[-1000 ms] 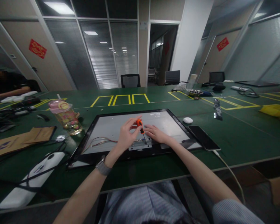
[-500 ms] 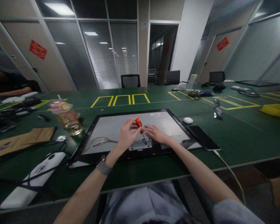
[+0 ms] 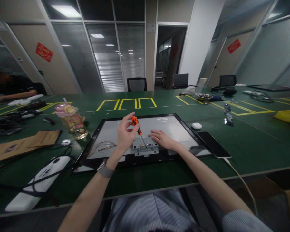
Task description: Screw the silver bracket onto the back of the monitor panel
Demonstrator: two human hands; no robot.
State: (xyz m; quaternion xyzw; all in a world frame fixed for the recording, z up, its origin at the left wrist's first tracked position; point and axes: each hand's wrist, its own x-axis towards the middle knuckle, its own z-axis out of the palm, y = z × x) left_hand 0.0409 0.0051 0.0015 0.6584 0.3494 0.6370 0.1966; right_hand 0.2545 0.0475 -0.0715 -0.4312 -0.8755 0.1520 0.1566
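Note:
An orange and black screwdriver (image 3: 136, 125) is pinched in my left hand (image 3: 126, 134), its shaft slanting down to the right. The tip meets a metal bracket (image 3: 146, 150) with connector ports, near the front edge of a flat monitor panel (image 3: 106, 127). Beside the bracket's right end, my right hand (image 3: 163, 139) lies palm down on the panel with its fingers stretched out. Thin coloured wires (image 3: 103, 145) run across the panel's left part. Whether the tip sits in a screw is too small to tell.
Left of the panel stand a pink-lidded bottle (image 3: 71, 120), a paper envelope (image 3: 24, 145) and a white power strip (image 3: 42, 180) with black cables. On the right are a phone (image 3: 214, 144) on a charging cable and a white earbud case (image 3: 196, 126). Another person (image 3: 14, 83) sits far left.
My left hand and the screwdriver have moved left, and the screwdriver's tip has shifted left along the bracket. My right hand stays flat on the panel. The camera view has turned slightly.

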